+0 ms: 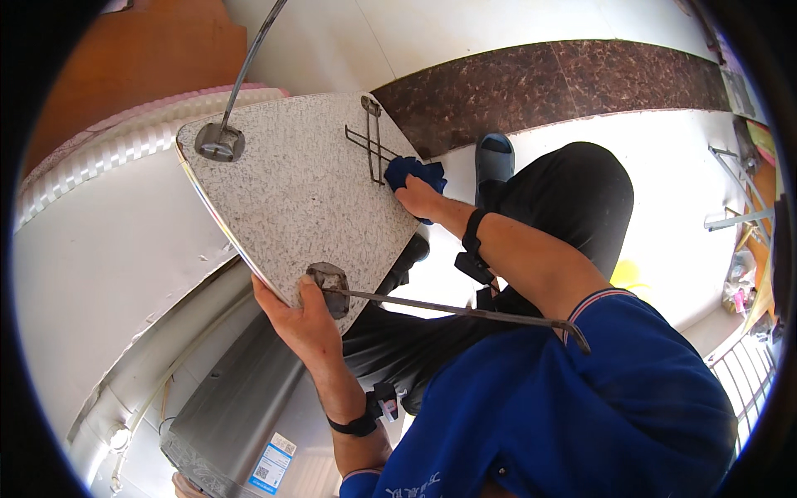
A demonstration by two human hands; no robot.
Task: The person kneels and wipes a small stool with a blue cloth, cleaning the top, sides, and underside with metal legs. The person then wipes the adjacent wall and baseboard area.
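Note:
A small folding table [282,207] is held tilted before me, its speckled grey-white underside facing up. My left hand [303,319] grips its near left edge, the thumb lying by a dark corner bracket [336,282]. From that bracket a thin metal leg [448,308] reaches across toward my chest. My right hand [421,197] is closed on a dark blue cloth [415,174], pressed at the table's right edge beside a folded wire leg [375,145]. Another metal leg [246,70] stands up from the far left bracket [219,143]. The fingers under the cloth are partly hidden.
A white radiator [100,162] runs along the left beyond the table. Below it stands a grey metal box [232,398] with a label. A dark marbled strip [548,83] crosses the floor. My slippered foot [495,162] is on the right, and a metal rack [747,369] stands at far right.

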